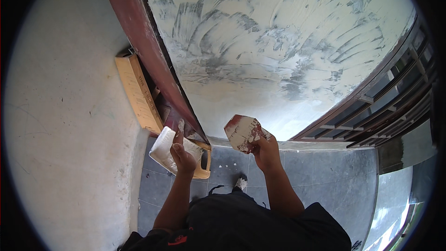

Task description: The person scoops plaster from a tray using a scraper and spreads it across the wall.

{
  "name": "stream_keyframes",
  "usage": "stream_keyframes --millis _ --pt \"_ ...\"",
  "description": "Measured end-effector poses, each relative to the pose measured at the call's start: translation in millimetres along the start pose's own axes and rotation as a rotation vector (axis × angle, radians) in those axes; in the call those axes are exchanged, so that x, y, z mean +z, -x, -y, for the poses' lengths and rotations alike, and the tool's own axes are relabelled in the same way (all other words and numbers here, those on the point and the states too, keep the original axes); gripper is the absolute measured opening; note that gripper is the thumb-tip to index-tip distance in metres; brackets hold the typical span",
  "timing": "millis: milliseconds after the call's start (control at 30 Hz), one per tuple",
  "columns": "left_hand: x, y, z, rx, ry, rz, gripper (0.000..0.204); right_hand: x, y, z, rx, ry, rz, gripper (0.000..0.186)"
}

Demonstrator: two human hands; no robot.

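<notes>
Right hand (267, 152) grasps reddish flat plate (243, 140) smeared with whitish paste (240, 128). Left hand (182, 158) overlaps white container (162, 148); whether it is grasped, cannot tell.

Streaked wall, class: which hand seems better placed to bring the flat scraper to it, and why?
Probably the right hand: it holds the flat scraper before the streaked wall; the left hand is at the white object.
</notes>
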State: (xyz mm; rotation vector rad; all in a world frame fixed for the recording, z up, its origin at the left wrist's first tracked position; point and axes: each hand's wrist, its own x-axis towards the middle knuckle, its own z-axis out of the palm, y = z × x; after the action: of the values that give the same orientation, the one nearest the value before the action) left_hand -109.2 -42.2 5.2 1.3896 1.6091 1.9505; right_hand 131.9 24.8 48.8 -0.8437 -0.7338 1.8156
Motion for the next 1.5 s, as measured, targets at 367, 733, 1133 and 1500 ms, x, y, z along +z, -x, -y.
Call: stream_keyframes --millis 367,733,1133,1500 --pt "-200.5 31.9 35.6 -0.19 0.058 -0.103 0.087 112.0 60.0 -144.8 0.06 -0.049 -0.045 0.024" --pt "-309.9 72.1 82.0 -0.621 0.055 -0.305 0.093 152.3 51.6 -223.7 0.169 0.128 -0.179 0.033" --pt "-284.6 171.9 247.9 -1.304 0.141 -0.315 0.108 72.5 -44.5 -421.5 0.365 0.958 -0.131 0.038" --pt "-230.3 229.9 353.0 -1.556 0.27 -0.312 0.107 34.1 -75.7 -506.9 0.434 1.387 0.102 0.042"
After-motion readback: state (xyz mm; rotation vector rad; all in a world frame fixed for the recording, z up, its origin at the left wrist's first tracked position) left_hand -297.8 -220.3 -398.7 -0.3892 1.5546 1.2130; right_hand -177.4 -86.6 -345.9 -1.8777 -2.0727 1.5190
